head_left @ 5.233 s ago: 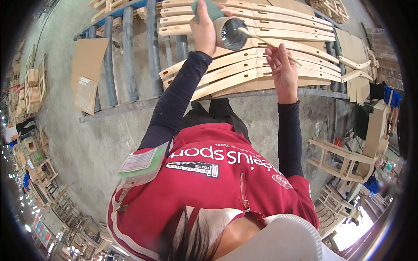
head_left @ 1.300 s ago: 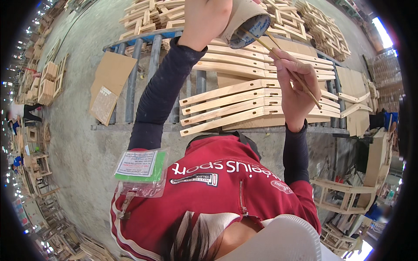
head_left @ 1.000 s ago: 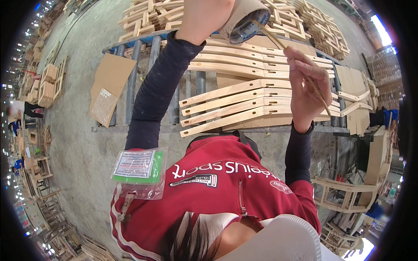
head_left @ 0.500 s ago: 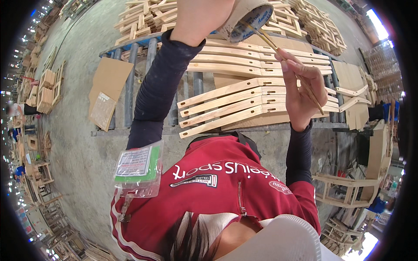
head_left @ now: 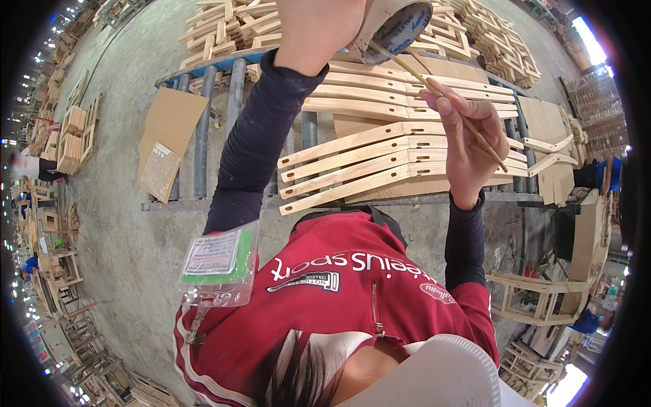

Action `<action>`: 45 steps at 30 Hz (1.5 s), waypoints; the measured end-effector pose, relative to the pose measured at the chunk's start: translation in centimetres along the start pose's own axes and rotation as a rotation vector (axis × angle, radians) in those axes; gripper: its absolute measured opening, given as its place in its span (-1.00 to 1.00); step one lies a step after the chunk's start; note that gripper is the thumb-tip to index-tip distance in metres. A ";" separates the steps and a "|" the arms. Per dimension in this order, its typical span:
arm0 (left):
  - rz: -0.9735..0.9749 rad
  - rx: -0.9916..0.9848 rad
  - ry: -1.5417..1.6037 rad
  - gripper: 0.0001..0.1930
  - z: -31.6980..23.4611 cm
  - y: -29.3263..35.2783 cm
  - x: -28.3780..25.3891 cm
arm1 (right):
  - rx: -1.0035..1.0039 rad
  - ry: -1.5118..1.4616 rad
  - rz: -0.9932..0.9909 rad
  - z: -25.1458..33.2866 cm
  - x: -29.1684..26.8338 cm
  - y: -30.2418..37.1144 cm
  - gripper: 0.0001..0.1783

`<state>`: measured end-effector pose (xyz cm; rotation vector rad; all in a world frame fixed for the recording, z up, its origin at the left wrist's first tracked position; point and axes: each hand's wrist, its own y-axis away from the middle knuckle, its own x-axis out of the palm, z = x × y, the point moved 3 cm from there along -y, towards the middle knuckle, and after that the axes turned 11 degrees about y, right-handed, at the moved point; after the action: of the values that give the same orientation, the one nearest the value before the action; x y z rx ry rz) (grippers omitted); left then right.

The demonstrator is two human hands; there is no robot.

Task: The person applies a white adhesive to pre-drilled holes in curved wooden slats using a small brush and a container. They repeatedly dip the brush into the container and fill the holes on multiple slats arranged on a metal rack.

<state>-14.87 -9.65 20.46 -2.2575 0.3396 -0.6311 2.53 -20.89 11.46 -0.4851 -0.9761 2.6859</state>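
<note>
My left hand [head_left: 320,32], cut off by the upper edge, is closed on a short cardboard tube [head_left: 401,30] with print on its inner wall. The tube's mouth tilts toward the right. A thin wooden stick [head_left: 411,70] is pinched in my right hand [head_left: 473,139]; its far end reaches into the tube's mouth, and its other end sticks out below my palm. Under both hands lie several curved, slotted wooden slats [head_left: 359,150], side by side in two groups.
A roller conveyor [head_left: 235,88] carries the slats and flat cardboard sheets [head_left: 173,119]. Stacked wooden frames [head_left: 502,41] stand beyond it. Two short bent wooden pieces [head_left: 550,144] lie at the right. A chair-like wooden frame [head_left: 536,298] is at my right, and other people are in the distance.
My left hand and the tube have shifted slightly right and up. My right hand keeps its pinch on the stick, which has moved a little within the tube's mouth.
</note>
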 end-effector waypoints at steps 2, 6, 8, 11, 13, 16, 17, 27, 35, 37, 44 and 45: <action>-0.029 -0.019 -0.016 -0.42 -0.4 0.2 0.2 | 0.011 -0.044 -0.013 -0.2 0.0 0.0 -0.92; -0.045 -0.024 -0.029 -0.41 -0.1 0.5 0.0 | 0.086 -0.171 -0.037 -1.0 0.0 -0.1 -0.89; -0.087 -0.083 -0.008 -0.41 0.4 0.7 -0.2 | 0.151 -0.197 -0.044 -1.4 -0.1 0.0 -0.90; -0.157 -0.167 0.058 -0.43 1.5 1.2 -0.7 | 0.267 -0.273 -0.045 -2.5 -0.2 0.1 -0.89; -0.160 -0.149 0.091 -0.44 2.6 1.6 -1.3 | 0.366 -0.362 -0.057 -3.9 -0.4 0.6 -0.89; -0.211 -0.147 0.152 -0.46 5.4 2.6 -3.0 | 0.469 -0.474 -0.029 -5.7 -0.2 1.2 -0.88; -0.229 -0.186 0.165 -0.47 6.0 3.1 -3.3 | 0.508 -0.504 -0.026 -6.2 -0.2 1.3 -0.88; -0.382 -0.490 0.124 -0.49 15.9 9.9 -6.1 | 0.742 -0.535 -0.054 -13.0 -1.0 3.9 -0.86; -0.556 -0.745 0.094 -0.44 19.2 18.8 -10.4 | 0.799 -0.238 -0.119 -20.5 -4.0 6.7 -0.77; -0.695 -0.757 0.096 -0.45 19.1 21.3 -11.8 | 0.810 -0.077 -0.127 -24.3 -5.0 8.7 -0.77; -0.857 -0.944 -0.040 -0.44 15.4 28.6 -15.2 | 0.909 0.205 -0.028 -31.6 -4.0 13.5 -0.71; -0.882 -0.949 -0.054 -0.44 14.9 29.4 -15.5 | 0.925 0.219 -0.020 -31.8 -3.9 13.7 -0.70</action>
<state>-21.39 -14.20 -15.07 -3.3356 -0.5636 -0.9707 16.89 -14.14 -19.59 -0.5174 0.3408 2.6139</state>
